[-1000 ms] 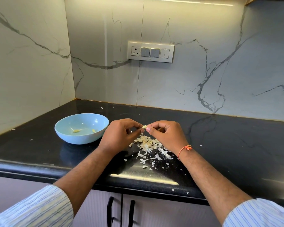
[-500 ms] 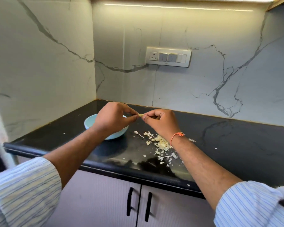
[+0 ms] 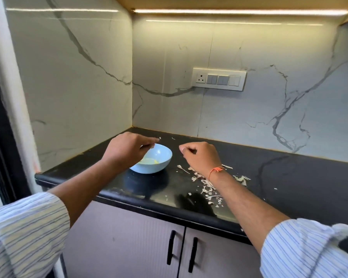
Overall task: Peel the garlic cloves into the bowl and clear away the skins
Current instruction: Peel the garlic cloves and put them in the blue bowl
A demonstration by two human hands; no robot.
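Head view, 1 of 1. Landmark: bowl [image 3: 156, 160], pale blue, on the black countertop [image 3: 289, 177].

Left hand [image 3: 127, 150]: above the bowl's near-left rim, fingers drawn together toward the thumb; whether a clove or a scrap of skin sits in the pinch cannot be told.

Right hand [image 3: 201, 157]: just right of the bowl, clear of it, loosely curled; contents cannot be told. Orange thread [image 3: 216, 170] at the wrist.

Peeled cloves [image 3: 151, 161]: a few pale yellow pieces inside the bowl.

Skins [image 3: 207, 184]: loose papery pile on the counter to the right of the bowl, partly under the right forearm, with stray flakes behind the bowl.

Progress, as judged: some cloves peeled and bowled; no unpeeled cloves visible; skins not yet cleared.
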